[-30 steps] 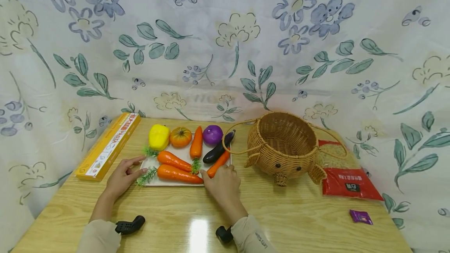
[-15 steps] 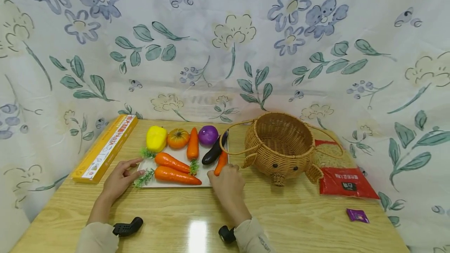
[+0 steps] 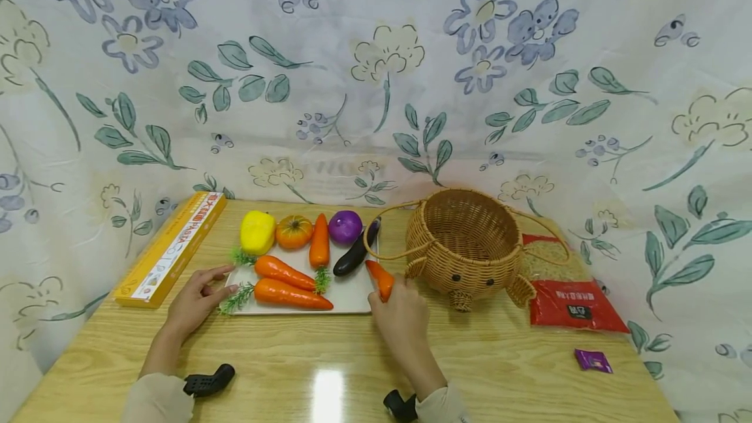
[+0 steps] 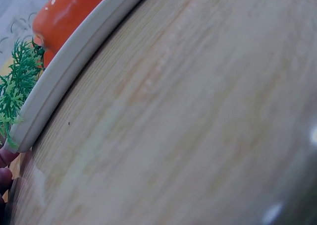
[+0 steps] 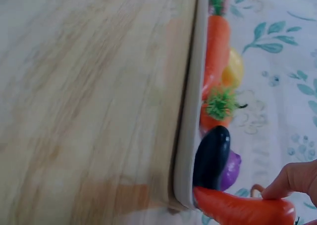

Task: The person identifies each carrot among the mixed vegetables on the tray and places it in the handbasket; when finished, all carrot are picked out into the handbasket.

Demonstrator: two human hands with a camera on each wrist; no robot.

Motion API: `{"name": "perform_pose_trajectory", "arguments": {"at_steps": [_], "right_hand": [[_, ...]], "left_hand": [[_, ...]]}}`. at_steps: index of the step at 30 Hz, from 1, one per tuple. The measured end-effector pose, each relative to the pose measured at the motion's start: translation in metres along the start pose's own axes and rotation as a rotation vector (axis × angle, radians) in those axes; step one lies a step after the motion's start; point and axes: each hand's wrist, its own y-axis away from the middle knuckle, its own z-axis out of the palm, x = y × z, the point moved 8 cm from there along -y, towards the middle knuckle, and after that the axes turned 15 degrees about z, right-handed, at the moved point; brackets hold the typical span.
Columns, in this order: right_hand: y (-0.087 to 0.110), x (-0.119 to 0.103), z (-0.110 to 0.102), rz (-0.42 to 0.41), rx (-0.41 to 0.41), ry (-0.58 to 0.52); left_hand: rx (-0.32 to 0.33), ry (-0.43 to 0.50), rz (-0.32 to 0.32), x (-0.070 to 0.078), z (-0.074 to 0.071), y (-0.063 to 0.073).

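Note:
Pinched between the thumb and fingers of my right hand [image 3: 405,318] is a red chili pepper [image 5: 247,208], tilted at the right end of a white tray [image 3: 346,309]. Its pointed end lies toward the eggplant [image 3: 355,253]; my hand hides its other end in the head view. At the tray's left end is my left hand [image 3: 196,299], thumb and fingers extended at the near corner beside carrot greens [image 4: 20,81]. The tray also bears several carrots [image 3: 294,295], a yellow bell pepper [image 3: 257,232], a pumpkin [image 3: 294,232] and a purple onion [image 3: 345,227].
A wicker basket [image 3: 452,247] with an animal face and loop handles stands right of the tray, its left handle reaching over the tray's edge. Behind it lies a red bag of pasta [image 3: 576,305], with a small purple packet [image 3: 593,361] in front. A yellow pasta box [image 3: 170,250] lies left.
My right hand has moved right and lifted the chili pepper away from beside the eggplant, turning it past the tray's right edge. My left hand stays at the tray's corner.

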Motion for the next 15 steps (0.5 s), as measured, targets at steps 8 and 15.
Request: {"name": "perform_pose_trajectory", "arguments": {"at_steps": [8,15], "right_hand": [[0.0,0.016,-0.015,0.073,-0.078,-0.183],[0.003,0.022,-0.03,-0.006,-0.101,-0.298]], "left_hand": [[-0.005,-0.005,-0.008,-0.001,-0.001,0.002],[0.009,-0.002,0.005,0.002,0.0,0.0]]}}
